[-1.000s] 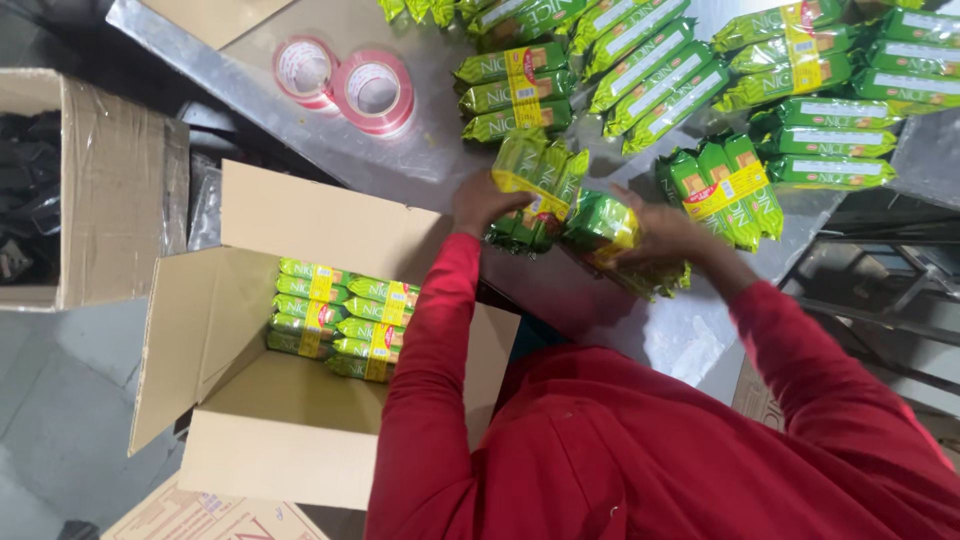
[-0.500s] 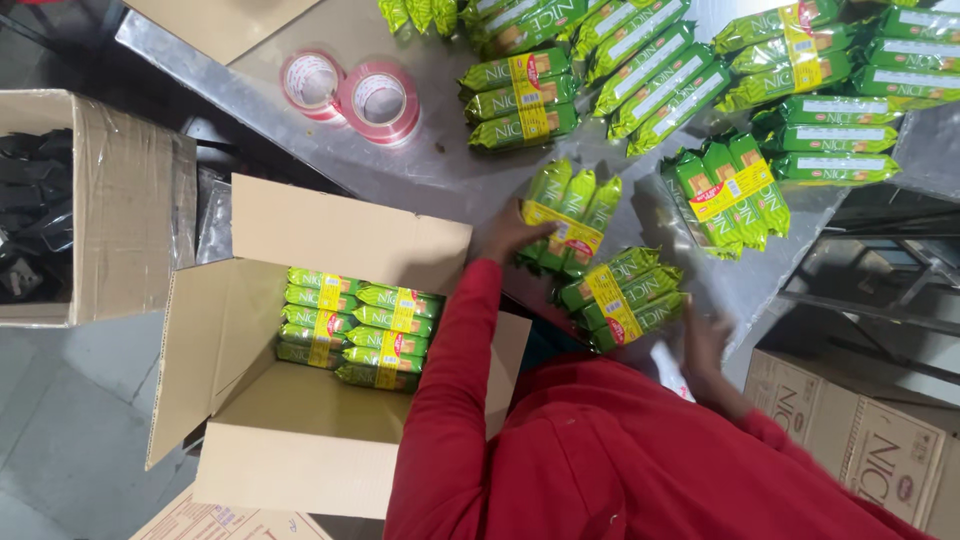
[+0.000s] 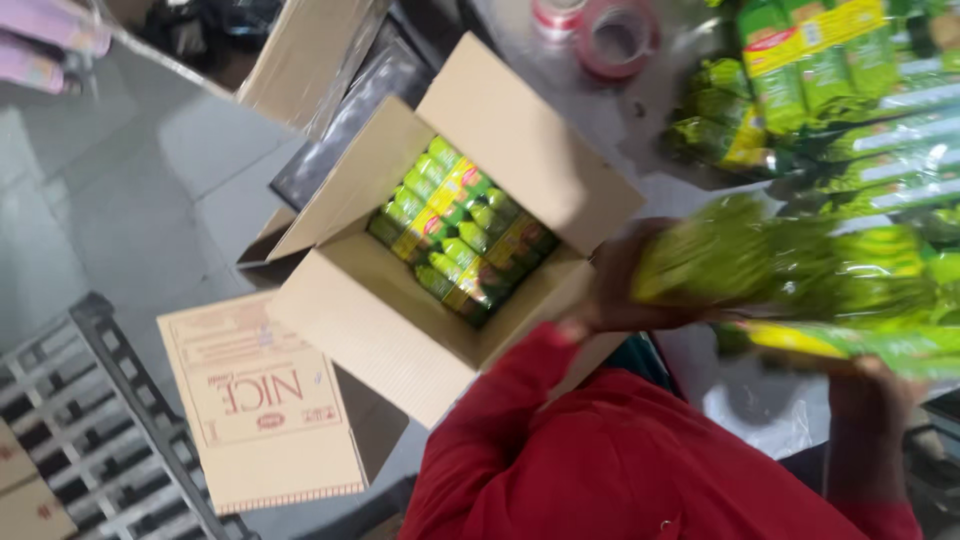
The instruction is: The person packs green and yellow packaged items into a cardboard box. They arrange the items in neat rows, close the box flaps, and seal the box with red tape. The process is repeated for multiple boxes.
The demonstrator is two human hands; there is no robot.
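Both hands are clamped on blurry bundles of green and yellow wrapped packets: left hand (image 3: 615, 290) on the upper bundle (image 3: 740, 260), right hand (image 3: 860, 390) under the lower one (image 3: 850, 340), right of frame. If either grip loosens, packets could spill beside the open brown cardboard box (image 3: 450, 250) at centre. Versus half a second ago, the bundles are lifted off the grey tabletop (image 3: 660, 110) and sit nearer the box.

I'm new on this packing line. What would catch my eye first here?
The blurred green packets at right, held between the left hand and right hand. Next, the open box at centre, with a row of green packs inside. Red tape rolls lie on the table above.
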